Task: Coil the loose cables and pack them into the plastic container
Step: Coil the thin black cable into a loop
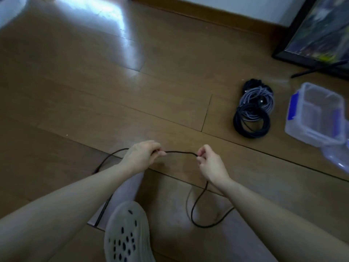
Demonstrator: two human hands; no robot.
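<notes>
Partway through. Several coiled cables already piled on floor beside empty plastic container; none packed yet. Left hand and right hand each pinching loose black cable, uncoiled, trailing over lap.

Dim room around me, daylight glared off the floor at upper left, soft overall blur, wide-angle bending at edges, faint shadows under my arms.

Two hands, one loose black cable, three coiled cables, one plastic container, one shoe.
</notes>
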